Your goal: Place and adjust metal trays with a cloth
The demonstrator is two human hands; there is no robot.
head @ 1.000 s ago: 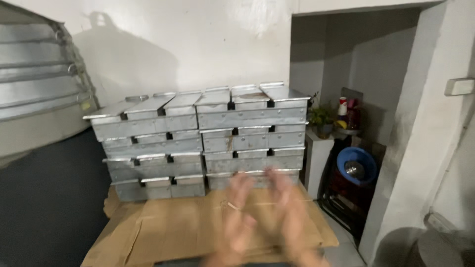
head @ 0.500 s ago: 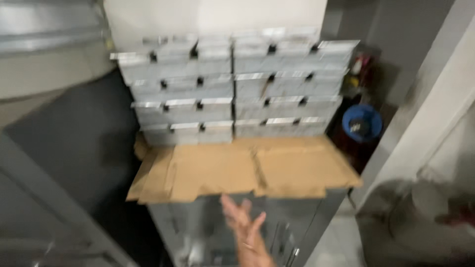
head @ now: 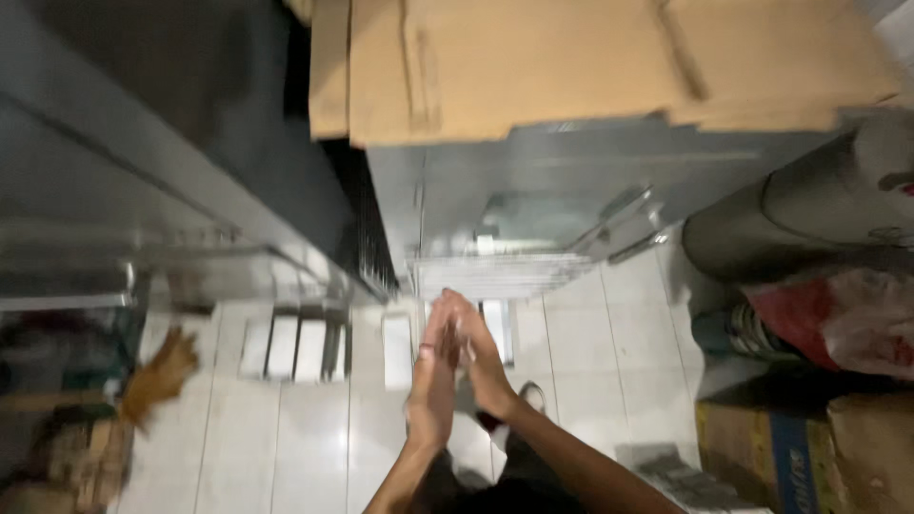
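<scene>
Hands, the left hand point(head: 433, 381) and right hand point(head: 484, 357), press flat together holding nothing, and could bump the metal cabinet point(head: 533, 205).

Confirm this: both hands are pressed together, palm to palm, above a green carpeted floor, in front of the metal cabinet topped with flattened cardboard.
Not quite. The head view shows the left hand and right hand together above a white tiled floor, not green carpet. The metal cabinet topped with flattened cardboard is right.

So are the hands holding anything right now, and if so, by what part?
Nothing is held. The left hand and right hand are pressed together, palm to palm, above the tiled floor.
</scene>
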